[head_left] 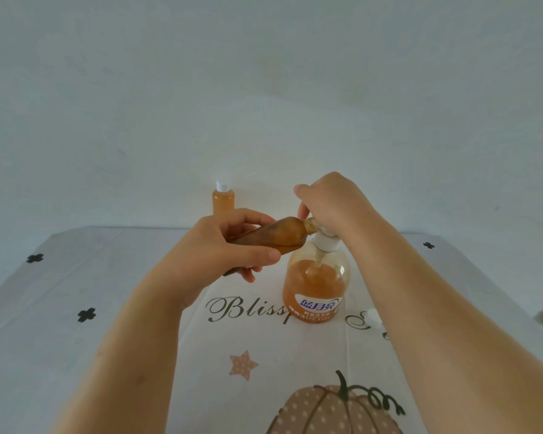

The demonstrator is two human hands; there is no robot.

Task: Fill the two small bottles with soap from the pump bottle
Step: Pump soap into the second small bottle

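Observation:
My left hand [229,245] grips a small bottle [282,234], tilted almost flat, its open neck against the spout of the pump bottle [315,281]. The small bottle looks brown-orange with soap inside. My right hand [329,200] rests on top of the white pump head [326,241], fingers curled over it. The pump bottle is clear, about half full of orange soap, and stands on the table. A second small bottle [223,198] with a white cap, filled with orange soap, stands upright at the table's far edge.
The table is covered by a white cloth [107,292] printed with script lettering, a star and a pumpkin. A small white cap [373,317] lies on the cloth right of the pump bottle, partly behind my right forearm. A plain wall rises behind.

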